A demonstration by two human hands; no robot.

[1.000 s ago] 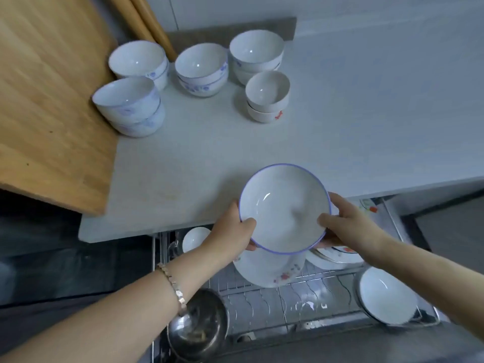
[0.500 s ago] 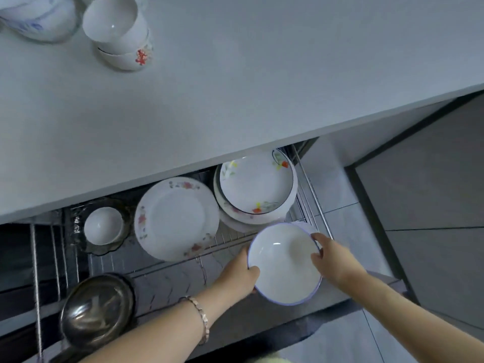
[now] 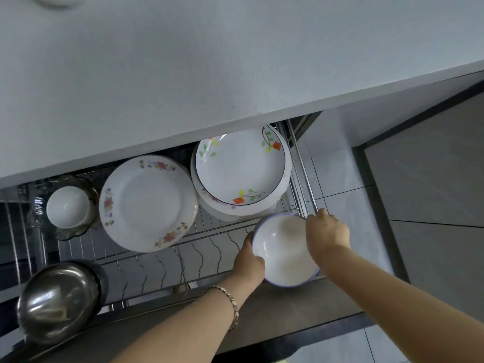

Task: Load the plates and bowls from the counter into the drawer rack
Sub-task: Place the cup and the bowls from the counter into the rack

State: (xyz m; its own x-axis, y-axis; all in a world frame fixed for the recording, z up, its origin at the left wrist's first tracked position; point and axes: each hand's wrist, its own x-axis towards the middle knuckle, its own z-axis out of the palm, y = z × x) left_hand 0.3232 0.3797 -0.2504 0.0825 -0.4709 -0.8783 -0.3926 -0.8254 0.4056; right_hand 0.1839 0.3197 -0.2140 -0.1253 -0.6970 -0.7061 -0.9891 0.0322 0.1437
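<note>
You are holding the blue-rimmed bowl (image 3: 284, 251) with both hands, left hand (image 3: 248, 260) and right hand (image 3: 327, 233), lower right of frame, risking knocking the stacked flowered plates (image 3: 241, 166) beside it.

Soft, even daylight; glare glinted on the steel bowl (image 3: 59, 299) at lower left; frame edges curved, slightly blurred.

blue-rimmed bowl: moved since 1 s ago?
Yes. The bowl, held by the left hand and right hand, was over the counter edge; now it is down in the drawer rack, at its front right corner, below the plates.
</note>
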